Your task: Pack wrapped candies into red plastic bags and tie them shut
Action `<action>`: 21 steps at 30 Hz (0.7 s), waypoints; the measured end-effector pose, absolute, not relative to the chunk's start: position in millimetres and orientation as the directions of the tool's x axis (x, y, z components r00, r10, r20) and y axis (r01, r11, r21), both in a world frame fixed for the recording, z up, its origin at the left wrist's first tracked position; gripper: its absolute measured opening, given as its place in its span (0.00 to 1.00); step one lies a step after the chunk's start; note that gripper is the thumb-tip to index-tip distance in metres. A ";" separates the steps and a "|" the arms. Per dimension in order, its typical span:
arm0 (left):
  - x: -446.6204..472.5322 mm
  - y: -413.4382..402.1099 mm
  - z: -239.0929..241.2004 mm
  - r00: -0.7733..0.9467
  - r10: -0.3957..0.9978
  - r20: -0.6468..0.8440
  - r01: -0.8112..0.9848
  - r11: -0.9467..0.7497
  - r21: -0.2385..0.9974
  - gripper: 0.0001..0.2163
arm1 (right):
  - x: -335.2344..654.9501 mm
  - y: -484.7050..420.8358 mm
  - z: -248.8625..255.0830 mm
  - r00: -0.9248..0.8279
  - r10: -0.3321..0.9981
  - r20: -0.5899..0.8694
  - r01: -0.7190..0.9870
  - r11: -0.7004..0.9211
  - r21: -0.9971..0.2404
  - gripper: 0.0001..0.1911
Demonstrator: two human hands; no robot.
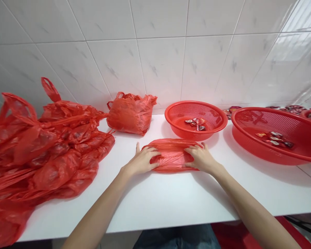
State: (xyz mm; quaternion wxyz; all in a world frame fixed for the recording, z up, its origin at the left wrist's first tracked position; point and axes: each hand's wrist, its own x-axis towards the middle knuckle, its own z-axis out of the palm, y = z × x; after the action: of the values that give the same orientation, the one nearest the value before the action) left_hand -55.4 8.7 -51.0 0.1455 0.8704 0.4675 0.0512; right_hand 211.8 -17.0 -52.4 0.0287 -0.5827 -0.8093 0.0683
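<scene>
A thin red plastic bag (171, 157) lies on the white table in front of me, its mouth stretched wide and facing up. My left hand (144, 160) grips the bag's left side, with the fingertips inside the opening and the thumb raised at the back. Across from it, my right hand (200, 158) has its fingers curled over the right side. Between the two hands the bag's interior shows no contents. Just behind the bag is a red mesh basket (176, 130) with several small wrapped sweets (195, 122) in it.
Filled, tied red bags (57, 162) are heaped at the left. Another full red bag (131, 116) stands by the tiled wall. At the right sits a larger red basket (264, 150) with a few wrapped sweets; more wrapped pieces (292, 109) lie behind it. The white table's (171, 211) front edge is near my lap.
</scene>
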 end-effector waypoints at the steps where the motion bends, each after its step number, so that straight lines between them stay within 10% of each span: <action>1: -55.9 8.3 -49.1 0.553 0.831 -0.062 0.804 -0.512 0.302 0.15 | 212.9 -18.0 -52.3 -0.320 0.947 -0.041 0.940 0.311 -0.140 0.22; 21: -51.3 1.8 -37.7 0.510 0.844 -0.165 0.844 -0.454 0.287 0.22 | 218.8 -22.7 -55.4 -0.298 0.950 -0.097 0.947 0.281 -0.155 0.30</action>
State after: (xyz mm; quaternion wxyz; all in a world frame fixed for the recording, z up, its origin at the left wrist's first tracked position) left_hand -51.3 1.8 -37.7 0.1678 0.8526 0.4948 0.0004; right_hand 218.8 -22.7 -55.4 0.0071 -0.5926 -0.8003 0.0915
